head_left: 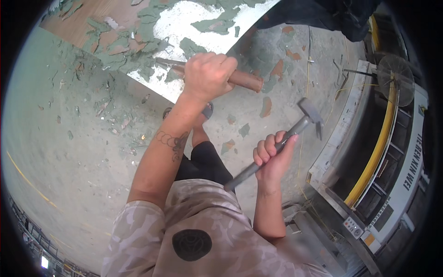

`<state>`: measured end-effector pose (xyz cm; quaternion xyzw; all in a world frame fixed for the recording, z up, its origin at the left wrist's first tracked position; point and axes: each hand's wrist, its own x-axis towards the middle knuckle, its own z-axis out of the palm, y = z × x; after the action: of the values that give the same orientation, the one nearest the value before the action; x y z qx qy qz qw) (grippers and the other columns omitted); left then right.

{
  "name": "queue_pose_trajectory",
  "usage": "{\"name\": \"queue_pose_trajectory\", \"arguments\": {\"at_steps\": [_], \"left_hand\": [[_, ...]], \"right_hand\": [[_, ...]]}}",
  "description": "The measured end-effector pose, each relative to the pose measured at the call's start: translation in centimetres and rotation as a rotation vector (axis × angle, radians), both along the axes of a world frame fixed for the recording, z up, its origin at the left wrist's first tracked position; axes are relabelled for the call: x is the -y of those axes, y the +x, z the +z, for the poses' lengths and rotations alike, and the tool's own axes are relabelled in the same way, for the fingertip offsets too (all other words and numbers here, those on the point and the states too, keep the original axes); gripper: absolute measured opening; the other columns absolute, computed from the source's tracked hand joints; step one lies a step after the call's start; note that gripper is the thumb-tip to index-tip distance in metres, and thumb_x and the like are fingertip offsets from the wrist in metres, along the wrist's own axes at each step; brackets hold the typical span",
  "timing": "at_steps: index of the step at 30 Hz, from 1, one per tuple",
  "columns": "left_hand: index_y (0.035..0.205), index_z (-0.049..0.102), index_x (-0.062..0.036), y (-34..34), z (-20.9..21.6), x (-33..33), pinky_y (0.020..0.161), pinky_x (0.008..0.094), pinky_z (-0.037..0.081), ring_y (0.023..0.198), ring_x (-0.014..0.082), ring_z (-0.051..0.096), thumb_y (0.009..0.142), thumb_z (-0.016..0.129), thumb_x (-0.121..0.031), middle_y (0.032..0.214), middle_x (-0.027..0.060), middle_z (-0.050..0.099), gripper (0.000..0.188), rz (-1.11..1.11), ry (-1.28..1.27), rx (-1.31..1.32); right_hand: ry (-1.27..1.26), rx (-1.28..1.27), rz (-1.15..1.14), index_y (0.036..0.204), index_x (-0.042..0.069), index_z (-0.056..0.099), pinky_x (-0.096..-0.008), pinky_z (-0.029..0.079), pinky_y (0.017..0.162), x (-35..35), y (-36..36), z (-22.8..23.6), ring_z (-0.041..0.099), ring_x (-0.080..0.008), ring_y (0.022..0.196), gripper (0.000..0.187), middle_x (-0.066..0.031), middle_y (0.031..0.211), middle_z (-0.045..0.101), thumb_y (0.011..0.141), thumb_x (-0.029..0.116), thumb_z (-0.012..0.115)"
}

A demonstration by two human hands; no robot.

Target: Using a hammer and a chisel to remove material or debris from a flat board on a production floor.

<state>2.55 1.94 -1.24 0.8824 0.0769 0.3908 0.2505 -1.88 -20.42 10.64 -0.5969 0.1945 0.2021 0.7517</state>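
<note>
My left hand (210, 76) is closed around a chisel (248, 81) with a brown wooden handle. Its flat blade points left, against flaking green material on a board (177, 25) whose white surface shows in patches. Cracked green and reddish flakes (122, 44) cover much of that board. Lower and to the right, my right hand (276, 154) grips a claw hammer (310, 111) by its grey handle. The hammer head is raised above the floor, apart from the chisel's butt end.
Loose flakes (266, 106) are scattered over the grey concrete floor (87, 138). My feet stand beneath the board's near corner. On the right are a long machine (392, 184) with a yellow bar and a round fan (394, 81). Dark cloth (332, 16) hangs at the upper right.
</note>
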Motion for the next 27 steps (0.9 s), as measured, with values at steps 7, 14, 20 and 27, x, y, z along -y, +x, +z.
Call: {"name": "queue_pose_trajectory", "arguments": {"at_steps": [7,14,20,27], "left_hand": [[0.067,0.054,-0.0139,0.2,0.0,0.2,0.050,0.0373,0.044,0.056,0.0232,0.058,0.055,0.075,-0.011,0.060,0.0020,0.052,0.024,-0.035,-0.078,0.010],[0.067,0.052,-0.0136,0.9,1.3,0.9,0.050,0.0379,0.046,0.056,0.0238,0.059,0.054,0.075,-0.010,0.061,0.0025,0.053,0.026,-0.030,-0.153,0.022],[0.067,0.052,-0.0130,1.2,1.2,0.5,0.049,0.0381,0.045,0.056,0.0244,0.059,0.053,0.075,-0.010,0.061,0.0031,0.052,0.027,-0.018,-0.158,0.031],[0.067,0.054,-0.0133,0.8,1.3,0.9,0.049,0.0385,0.045,0.055,0.0247,0.058,0.052,0.075,-0.010,0.061,0.0031,0.053,0.026,-0.020,-0.152,0.031]], "right_hand": [[-0.090,0.061,0.084,0.092,0.013,0.044,-0.0231,0.024,0.038,-0.4,1.8,1.6,0.025,-0.0057,0.045,0.046,0.0054,0.060,0.030,0.110,0.055,0.038],[-0.131,0.043,0.094,0.092,0.013,0.044,-0.0232,0.024,0.038,-0.3,3.1,2.3,0.025,-0.0057,0.044,0.046,0.0055,0.061,0.031,0.110,0.055,0.039],[-0.108,0.101,0.115,0.092,0.013,0.044,-0.0236,0.024,0.037,-0.6,3.1,2.8,0.025,-0.0060,0.044,0.046,0.0053,0.060,0.030,0.110,0.055,0.039],[-0.134,0.178,0.148,0.092,0.013,0.044,-0.0245,0.024,0.037,-0.2,2.6,2.9,0.026,-0.0066,0.044,0.049,0.0046,0.060,0.030,0.109,0.058,0.037]]}}
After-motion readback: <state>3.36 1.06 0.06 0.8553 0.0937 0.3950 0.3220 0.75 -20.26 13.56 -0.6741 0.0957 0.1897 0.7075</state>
